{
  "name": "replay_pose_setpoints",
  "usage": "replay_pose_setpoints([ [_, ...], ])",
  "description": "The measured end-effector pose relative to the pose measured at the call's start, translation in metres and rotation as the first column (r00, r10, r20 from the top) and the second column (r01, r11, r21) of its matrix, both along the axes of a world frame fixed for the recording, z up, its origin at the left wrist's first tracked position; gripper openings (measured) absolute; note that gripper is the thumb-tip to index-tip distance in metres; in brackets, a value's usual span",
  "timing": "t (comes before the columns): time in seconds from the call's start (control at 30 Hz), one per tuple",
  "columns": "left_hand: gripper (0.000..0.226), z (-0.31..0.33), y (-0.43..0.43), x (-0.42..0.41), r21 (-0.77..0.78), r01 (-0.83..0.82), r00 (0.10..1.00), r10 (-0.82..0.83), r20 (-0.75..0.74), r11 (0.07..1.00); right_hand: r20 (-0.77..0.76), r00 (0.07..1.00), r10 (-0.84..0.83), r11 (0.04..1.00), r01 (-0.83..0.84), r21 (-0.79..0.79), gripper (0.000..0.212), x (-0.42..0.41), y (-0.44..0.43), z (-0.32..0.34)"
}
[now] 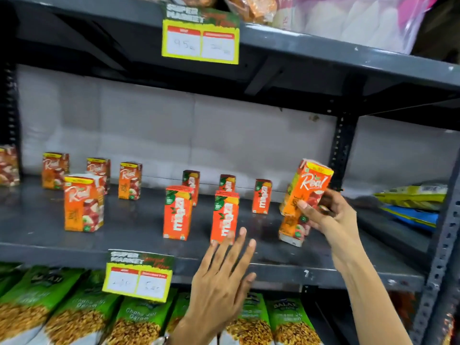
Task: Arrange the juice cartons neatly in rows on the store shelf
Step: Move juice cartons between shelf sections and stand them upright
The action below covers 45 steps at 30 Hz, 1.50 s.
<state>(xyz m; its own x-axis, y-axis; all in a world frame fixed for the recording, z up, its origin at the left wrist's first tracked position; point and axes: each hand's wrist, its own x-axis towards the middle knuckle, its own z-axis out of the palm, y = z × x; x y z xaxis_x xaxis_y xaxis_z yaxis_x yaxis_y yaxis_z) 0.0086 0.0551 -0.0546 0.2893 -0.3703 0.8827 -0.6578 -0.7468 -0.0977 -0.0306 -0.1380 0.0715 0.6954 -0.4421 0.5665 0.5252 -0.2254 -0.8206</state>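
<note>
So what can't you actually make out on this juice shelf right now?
- Price tag, head view: the handwritten numbers are blurred.
- Carton at the far left: cut off by the frame edge.
- Lower Real carton: partly hidden by the right hand and the carton it holds.
- Left hand: whether it touches the front Maaza carton.

Quick tally – six Real cartons [83, 204], one partly hidden on the right, five Maaza cartons [177, 212], two yellow price tags [200, 43], two hands [221, 282].
</note>
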Motion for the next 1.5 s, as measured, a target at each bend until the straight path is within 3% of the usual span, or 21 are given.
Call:
replay_pose_setpoints([
  [0.2, 0.048, 0.010, 0.113, 0.013, -0.198, -0.196, 0.979, 0.203, 0.019, 0.960, 0.084, 0.962, 0.260, 0.963, -0.252, -0.092, 0.049, 0.029, 0.131, 0.034],
  [0.37, 0.047, 0.008, 0.238, 0.016, -0.325, -0.401, 0.907, 0.421, -0.009, 0.857, 0.051, 0.904, 0.424, 0.900, -0.414, -0.138, 0.044, 0.063, 0.260, 0.034],
  [0.5, 0.049, 0.006, 0.337, 0.016, -0.413, -0.574, 0.803, 0.586, -0.112, 0.707, -0.008, 0.887, 0.461, 0.872, -0.455, -0.180, 0.042, 0.089, 0.363, 0.021],
  [0.67, 0.058, -0.006, 0.411, 0.028, -0.512, -0.654, 0.740, 0.610, -0.282, 0.556, -0.165, 0.914, 0.371, 0.861, -0.405, -0.307, 0.047, 0.123, 0.454, -0.005],
  [0.73, 0.061, -0.012, 0.436, 0.041, -0.565, -0.608, 0.780, 0.551, -0.297, 0.557, -0.219, 0.918, 0.330, 0.848, -0.390, -0.359, 0.052, 0.142, 0.491, -0.014],
  [0.9, 0.060, -0.024, 0.441, 0.064, -0.555, -0.478, 0.877, 0.397, -0.269, 0.681, -0.315, 0.912, 0.264, 0.841, -0.377, -0.387, 0.060, 0.171, 0.514, -0.030],
  [1.0, 0.059, -0.031, 0.448, 0.078, -0.508, -0.476, 0.879, 0.374, -0.295, 0.718, -0.363, 0.893, 0.267, 0.823, -0.407, -0.396, 0.060, 0.179, 0.526, -0.037],
  [1.27, 0.062, -0.035, 0.451, 0.087, -0.479, -0.518, 0.854, 0.402, -0.329, 0.709, -0.376, 0.890, 0.257, 0.804, -0.413, -0.429, 0.059, 0.180, 0.530, -0.041],
  [1.37, 0.061, -0.031, 0.449, 0.081, -0.466, -0.525, 0.850, 0.418, -0.320, 0.712, -0.333, 0.907, 0.257, 0.824, -0.386, -0.416, 0.059, 0.171, 0.524, -0.041],
  [1.5, 0.058, -0.007, 0.430, 0.070, -0.554, -0.425, 0.904, 0.366, -0.222, 0.716, -0.148, 0.942, 0.303, 0.859, -0.337, -0.385, 0.049, 0.150, 0.502, -0.024],
])
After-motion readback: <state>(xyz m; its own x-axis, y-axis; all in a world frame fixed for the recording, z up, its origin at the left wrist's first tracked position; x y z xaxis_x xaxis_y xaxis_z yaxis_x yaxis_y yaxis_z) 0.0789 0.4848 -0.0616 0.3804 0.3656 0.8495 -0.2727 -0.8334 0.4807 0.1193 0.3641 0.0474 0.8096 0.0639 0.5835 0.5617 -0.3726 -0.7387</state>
